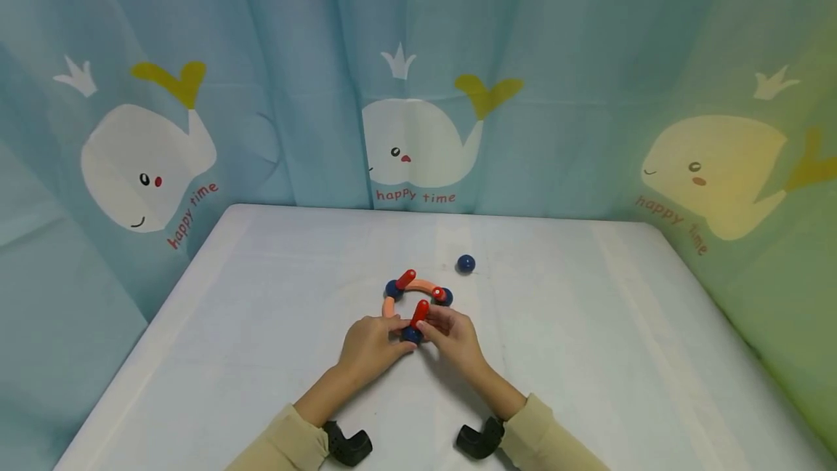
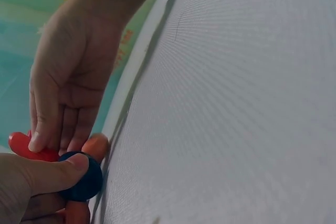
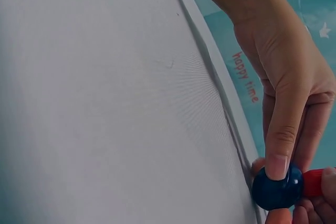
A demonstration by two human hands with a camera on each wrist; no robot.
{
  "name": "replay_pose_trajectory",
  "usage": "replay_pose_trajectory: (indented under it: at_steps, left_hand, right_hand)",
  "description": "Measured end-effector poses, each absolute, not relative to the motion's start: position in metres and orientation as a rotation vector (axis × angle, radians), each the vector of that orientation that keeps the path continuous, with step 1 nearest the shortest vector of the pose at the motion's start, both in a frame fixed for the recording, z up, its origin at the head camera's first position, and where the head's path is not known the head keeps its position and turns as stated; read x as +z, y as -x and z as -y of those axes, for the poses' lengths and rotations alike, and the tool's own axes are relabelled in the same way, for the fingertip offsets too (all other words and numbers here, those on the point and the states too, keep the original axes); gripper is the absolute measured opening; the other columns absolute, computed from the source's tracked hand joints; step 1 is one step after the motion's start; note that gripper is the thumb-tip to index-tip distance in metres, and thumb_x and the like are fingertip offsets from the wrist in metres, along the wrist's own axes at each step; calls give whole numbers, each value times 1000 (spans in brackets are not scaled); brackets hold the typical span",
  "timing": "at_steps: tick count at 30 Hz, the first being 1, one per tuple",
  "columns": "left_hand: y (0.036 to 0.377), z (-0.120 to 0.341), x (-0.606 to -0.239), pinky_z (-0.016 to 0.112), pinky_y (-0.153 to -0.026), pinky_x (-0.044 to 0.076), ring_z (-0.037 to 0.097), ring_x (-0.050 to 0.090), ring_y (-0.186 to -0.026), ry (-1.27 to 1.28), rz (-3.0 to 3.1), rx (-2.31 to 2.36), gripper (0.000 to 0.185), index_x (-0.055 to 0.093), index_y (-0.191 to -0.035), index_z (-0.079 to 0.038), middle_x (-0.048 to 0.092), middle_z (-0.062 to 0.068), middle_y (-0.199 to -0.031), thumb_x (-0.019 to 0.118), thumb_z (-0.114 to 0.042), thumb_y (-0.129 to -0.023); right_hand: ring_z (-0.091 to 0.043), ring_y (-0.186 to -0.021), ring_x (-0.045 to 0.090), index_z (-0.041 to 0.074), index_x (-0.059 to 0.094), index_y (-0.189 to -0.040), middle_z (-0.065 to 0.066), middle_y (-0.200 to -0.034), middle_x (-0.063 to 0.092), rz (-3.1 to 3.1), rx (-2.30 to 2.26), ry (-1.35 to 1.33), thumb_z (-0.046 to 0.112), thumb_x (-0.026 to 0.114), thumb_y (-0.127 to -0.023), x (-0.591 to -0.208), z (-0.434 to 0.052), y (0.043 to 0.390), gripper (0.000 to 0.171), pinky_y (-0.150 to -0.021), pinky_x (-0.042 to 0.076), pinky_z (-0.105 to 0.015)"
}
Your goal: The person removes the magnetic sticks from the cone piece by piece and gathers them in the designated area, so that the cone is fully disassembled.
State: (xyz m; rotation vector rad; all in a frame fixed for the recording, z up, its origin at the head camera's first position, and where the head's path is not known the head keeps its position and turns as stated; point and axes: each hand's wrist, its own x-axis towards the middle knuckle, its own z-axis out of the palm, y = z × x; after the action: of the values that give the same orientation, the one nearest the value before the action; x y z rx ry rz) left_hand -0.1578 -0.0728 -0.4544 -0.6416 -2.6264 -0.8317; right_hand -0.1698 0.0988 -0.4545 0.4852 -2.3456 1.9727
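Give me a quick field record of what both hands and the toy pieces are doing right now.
left hand: pinches the near dark blue ball
right hand: holds the red stick at that ball
stick: tilted, lower end at the ball
assembly: partial ring of orange curved pieces, blue balls and red sticks, just beyond the hands
loose ball: lies apart, behind and right of the ring
surface: white table
backdrop: whale-print curtain

Dark blue ball point(image 1: 466, 263), whale-print curtain point(image 1: 418, 93)
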Motion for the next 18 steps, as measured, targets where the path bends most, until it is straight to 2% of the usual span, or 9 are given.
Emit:
replay_pose_trajectory:
  at_steps: [5, 7, 10, 15, 18]
  left_hand:
    - [158, 73, -455, 31, -62, 51, 19, 65, -81, 645, 2626, -843, 35, 74, -99, -12, 69, 5, -93, 79, -32, -71]
    - [158, 73, -454, 29, -62, 51, 18, 65, -81, 646, 2630, -844, 35, 74, -98, -11, 70, 5, -92, 79, -32, -70]
    - [158, 73, -454, 28, -60, 50, 17, 65, -80, 642, 2636, -842, 35, 74, -98, -11, 70, 4, -91, 79, -32, -70]
    - [158, 72, -455, 28, -60, 50, 17, 65, -80, 632, 2630, -847, 35, 74, -97, -11, 70, 4, -91, 80, -31, -70]
    - [158, 71, -455, 29, -63, 51, 18, 65, -83, 629, 2622, -868, 35, 74, -98, -10, 70, 4, -91, 80, -30, -70]
  right_hand:
    - [-24, -84, 64, -17, 58, -105, -26, -94, 64, 2274, 1963, -538, -8, 62, -83, -458, -99, 169, 25, -70, 52, -23]
    - [-28, -85, 64, -18, 58, -105, -26, -94, 64, 2270, 1953, -524, -9, 62, -82, -450, -98, 164, 24, -71, 52, -22]
    - [-26, -84, 64, -18, 58, -105, -26, -94, 64, 2280, 1959, -486, -10, 61, -82, -446, -96, 162, 24, -71, 51, -20]
    - [-21, -80, 64, -19, 56, -107, -27, -94, 63, 2270, 2004, -511, -9, 61, -83, -455, -97, 166, 26, -66, 53, -23]
    - [-20, -82, 64, -18, 58, -106, -25, -94, 64, 2269, 1971, -520, -7, 62, -83, -454, -102, 167, 26, -70, 52, -23]
